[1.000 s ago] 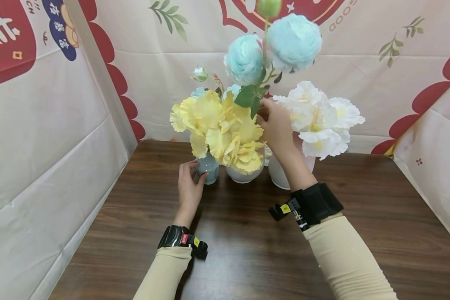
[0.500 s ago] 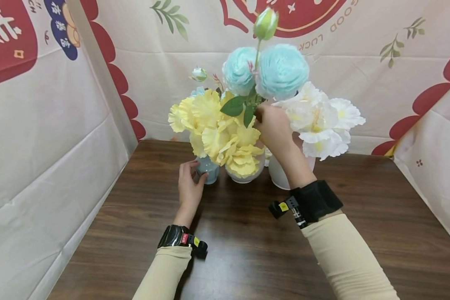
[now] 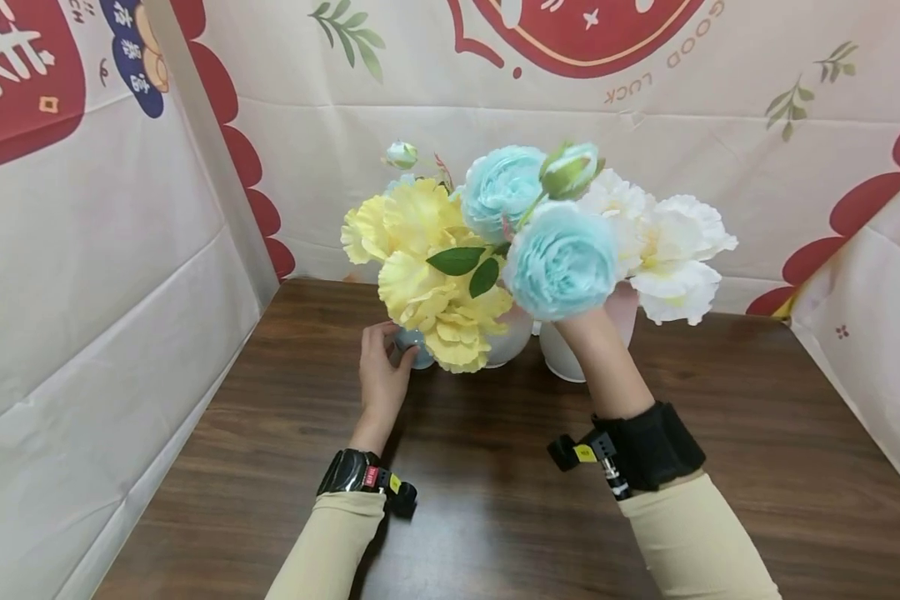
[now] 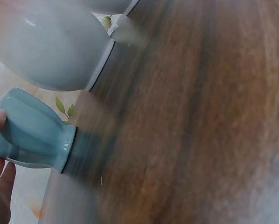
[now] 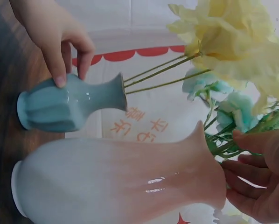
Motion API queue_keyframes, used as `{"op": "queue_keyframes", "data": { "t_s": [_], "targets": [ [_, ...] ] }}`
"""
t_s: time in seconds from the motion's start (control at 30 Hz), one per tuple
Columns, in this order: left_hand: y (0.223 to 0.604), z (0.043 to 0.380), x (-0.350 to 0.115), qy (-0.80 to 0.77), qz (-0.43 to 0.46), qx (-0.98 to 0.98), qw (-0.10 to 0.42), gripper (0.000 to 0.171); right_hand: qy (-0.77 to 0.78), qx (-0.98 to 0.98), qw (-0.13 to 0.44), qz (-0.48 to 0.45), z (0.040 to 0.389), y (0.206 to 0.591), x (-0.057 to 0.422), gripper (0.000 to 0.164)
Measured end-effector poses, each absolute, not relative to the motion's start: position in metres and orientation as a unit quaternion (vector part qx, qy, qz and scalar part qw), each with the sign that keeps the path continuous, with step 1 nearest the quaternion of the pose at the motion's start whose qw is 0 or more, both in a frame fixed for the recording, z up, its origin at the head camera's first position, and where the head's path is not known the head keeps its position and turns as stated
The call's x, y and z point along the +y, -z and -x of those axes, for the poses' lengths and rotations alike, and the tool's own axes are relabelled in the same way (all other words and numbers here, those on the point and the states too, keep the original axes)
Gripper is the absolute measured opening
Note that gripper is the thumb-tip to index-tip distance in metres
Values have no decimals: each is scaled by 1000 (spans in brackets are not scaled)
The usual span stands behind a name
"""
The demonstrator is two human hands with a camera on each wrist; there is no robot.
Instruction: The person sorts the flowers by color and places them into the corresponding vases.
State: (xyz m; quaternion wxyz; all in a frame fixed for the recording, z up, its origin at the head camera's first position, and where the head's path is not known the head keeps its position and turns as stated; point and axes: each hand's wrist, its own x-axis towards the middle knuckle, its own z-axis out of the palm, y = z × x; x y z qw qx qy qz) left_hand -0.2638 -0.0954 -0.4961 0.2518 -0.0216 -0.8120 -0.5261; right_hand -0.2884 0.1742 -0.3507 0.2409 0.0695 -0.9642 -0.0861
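Note:
My left hand (image 3: 382,383) holds the body of a small light-blue vase (image 5: 69,102), thumb on one side and fingers on the other. The vase stands upright with yellow flowers (image 3: 420,250) in it. In the right wrist view, my right hand (image 5: 270,172) pinches green stems (image 5: 265,123) at the flared mouth of a pink-and-white vase (image 5: 116,177). Above that hand in the head view, large light-blue blossoms (image 3: 562,258) and a green bud (image 3: 570,171) lean forward, hiding its fingers. Smaller light-blue flowers (image 5: 237,112) show by the same mouth.
To the right, another pink-and-white vase (image 3: 562,354) bears white flowers (image 3: 675,242). All the vases stand in a row toward the back of the brown wooden table (image 3: 465,500). Printed cloth (image 3: 345,242) hangs behind and at both sides.
The light-blue blossoms have come down and tipped toward me, from high above the vases to the level of the yellow flowers. My right hand lowered with them; my left hand stayed on the vase.

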Motion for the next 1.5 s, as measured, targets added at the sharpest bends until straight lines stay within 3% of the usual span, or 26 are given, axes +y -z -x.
{"op": "queue_keyframes", "data": {
  "t_s": [0.07, 0.17, 0.23, 0.47, 0.73, 1.13, 1.5],
  "targets": [
    [496, 264, -94, 525, 19, -814, 248, 38, -257, -936, 241, -20, 284, 355, 176, 10],
    [494, 263, -93, 522, 21, -815, 251, 39, -351, -873, 317, -117, 253, 324, 145, 5],
    [494, 264, -93, 518, 22, -816, 256, 39, -446, -808, 341, -180, 242, 308, 129, 18],
    [494, 263, -94, 517, 16, -816, 259, 37, -422, -782, 398, -229, 235, 298, 120, 19],
    [496, 264, -93, 515, 17, -819, 253, 37, -360, -809, 423, -192, 223, 306, 133, 13],
    [494, 264, -93, 515, 13, -820, 249, 36, -396, -812, 385, -190, 197, 340, 168, 24],
    [494, 263, -93, 521, 11, -819, 241, 36, -362, -845, 373, -130, 194, 391, 218, 15]
  ]
}}
